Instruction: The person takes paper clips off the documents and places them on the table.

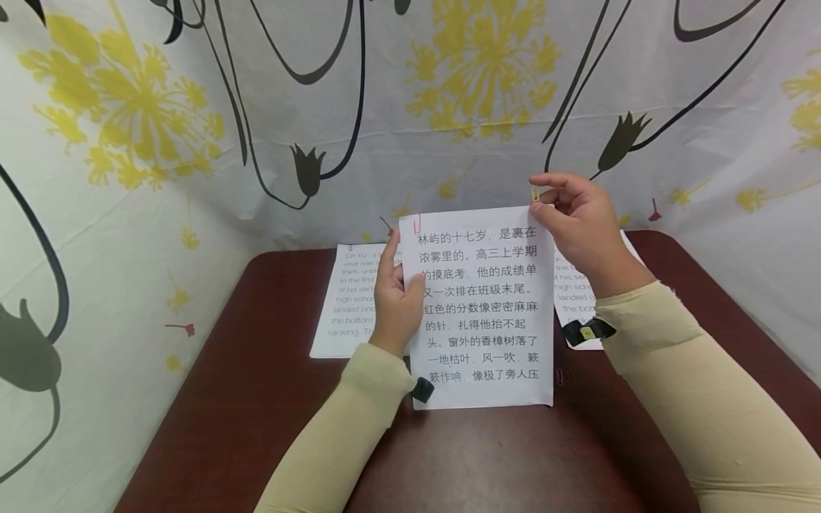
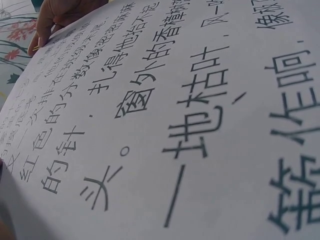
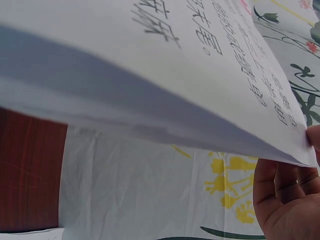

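A stack of white paper sheets printed with large Chinese characters is held up above the table. My left hand grips its left edge, thumb in front. A red paper clip sits at the top left of the stack. At the top right corner, my right hand pinches a small yellow paper clip; whether the clip is fully on the paper I cannot tell. In the right wrist view the right hand is at the corner, and the sheets gape apart along their side edge.
Behind lie a left stack of English-printed sheets with a dark clip on top, and a right stack partly covered by the right arm. Red paper clips rest on the dark brown table. A patterned curtain hangs behind.
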`<state>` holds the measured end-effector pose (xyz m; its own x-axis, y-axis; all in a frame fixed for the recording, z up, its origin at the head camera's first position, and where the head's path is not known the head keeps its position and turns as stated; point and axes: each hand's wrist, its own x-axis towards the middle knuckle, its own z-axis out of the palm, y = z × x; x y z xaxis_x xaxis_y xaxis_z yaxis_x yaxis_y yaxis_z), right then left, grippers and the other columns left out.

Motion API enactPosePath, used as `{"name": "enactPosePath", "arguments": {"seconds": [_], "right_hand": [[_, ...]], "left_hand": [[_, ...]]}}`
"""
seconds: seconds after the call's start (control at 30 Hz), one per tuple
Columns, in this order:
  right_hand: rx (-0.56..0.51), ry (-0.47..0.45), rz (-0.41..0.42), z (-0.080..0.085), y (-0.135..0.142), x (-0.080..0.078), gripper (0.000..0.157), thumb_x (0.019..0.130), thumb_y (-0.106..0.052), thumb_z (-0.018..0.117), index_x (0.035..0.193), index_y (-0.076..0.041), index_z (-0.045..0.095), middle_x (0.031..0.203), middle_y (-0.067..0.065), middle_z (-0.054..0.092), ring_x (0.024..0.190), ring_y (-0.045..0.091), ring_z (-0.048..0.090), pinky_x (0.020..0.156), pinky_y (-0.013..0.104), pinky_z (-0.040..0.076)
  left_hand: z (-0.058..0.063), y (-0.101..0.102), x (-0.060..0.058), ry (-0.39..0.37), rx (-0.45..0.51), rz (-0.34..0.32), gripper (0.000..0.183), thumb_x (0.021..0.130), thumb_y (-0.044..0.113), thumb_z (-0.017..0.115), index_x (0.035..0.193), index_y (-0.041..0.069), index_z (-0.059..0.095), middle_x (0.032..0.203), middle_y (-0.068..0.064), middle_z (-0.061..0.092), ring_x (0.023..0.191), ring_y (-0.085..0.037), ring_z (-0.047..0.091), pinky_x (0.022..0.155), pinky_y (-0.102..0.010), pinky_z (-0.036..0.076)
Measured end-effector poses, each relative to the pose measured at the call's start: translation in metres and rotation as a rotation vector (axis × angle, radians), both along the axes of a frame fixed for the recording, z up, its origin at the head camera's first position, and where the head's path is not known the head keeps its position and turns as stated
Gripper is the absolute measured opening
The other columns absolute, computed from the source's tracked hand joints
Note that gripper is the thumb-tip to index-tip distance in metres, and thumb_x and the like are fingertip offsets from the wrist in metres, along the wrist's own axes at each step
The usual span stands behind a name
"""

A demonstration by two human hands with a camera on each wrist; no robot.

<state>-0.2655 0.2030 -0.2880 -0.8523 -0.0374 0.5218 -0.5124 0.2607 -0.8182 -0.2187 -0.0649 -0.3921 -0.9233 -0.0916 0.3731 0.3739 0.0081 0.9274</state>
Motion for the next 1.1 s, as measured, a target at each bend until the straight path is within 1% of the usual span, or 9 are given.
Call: {"name": "enactPosePath", "arguments": {"seconds": [0.3,0.63,0.83,1.0,1.1], "right_hand": [[-0.007,-0.001,0.011,0.002,-0.0004,0.0006,0.038,0.096,0.003,0.069,0.13,-0.013,0.074,0.088,-0.009,0.069,0.075,0.009,0.064,0.066,0.017,0.051],[0.01,-0.017,0.02,0.0034,0.0001,0.0016,0.04,0.097,0.004,0.068,0.136,-0.004,0.069,0.09,-0.011,0.072,0.076,0.006,0.064,0.067,0.014,0.052],[0.032,-0.023,0.019,0.003,0.0005,0.0026,0.039,0.098,0.001,0.068,0.137,-0.002,0.069,0.094,-0.007,0.073,0.079,0.005,0.066,0.069,0.014,0.053],[0.049,-0.035,0.024,0.0018,0.0014,0.0028,0.037,0.099,-0.003,0.069,0.136,0.0,0.069,0.099,-0.01,0.072,0.086,0.004,0.067,0.075,0.013,0.055],[0.059,-0.051,0.025,0.0013,0.002,0.0029,0.036,0.099,-0.005,0.07,0.135,0.0,0.069,0.102,-0.01,0.071,0.087,0.004,0.067,0.075,0.013,0.055]], "left_hand": [[0.0002,-0.0002,0.0011,0.015,0.0,-0.005,0.086,0.104,0.001,0.052,0.161,0.058,0.022,0.111,-0.008,0.075,0.074,-0.024,0.077,0.054,-0.03,0.059],[-0.0019,-0.0001,-0.0006,0.01,0.011,-0.01,0.085,0.104,0.0,0.052,0.162,0.056,0.023,0.112,-0.009,0.075,0.074,-0.023,0.077,0.054,-0.029,0.059],[-0.002,-0.0003,0.0,0.014,0.005,-0.006,0.086,0.104,0.001,0.052,0.161,0.058,0.023,0.112,-0.008,0.075,0.075,-0.024,0.078,0.054,-0.029,0.059],[-0.0019,-0.0004,0.0008,0.026,-0.001,-0.009,0.086,0.104,0.001,0.052,0.161,0.059,0.022,0.111,-0.007,0.075,0.075,-0.024,0.078,0.053,-0.029,0.059],[-0.0023,-0.0002,0.0008,0.034,-0.004,-0.011,0.086,0.104,0.001,0.051,0.162,0.058,0.022,0.112,-0.008,0.075,0.075,-0.024,0.078,0.054,-0.03,0.06]]}}
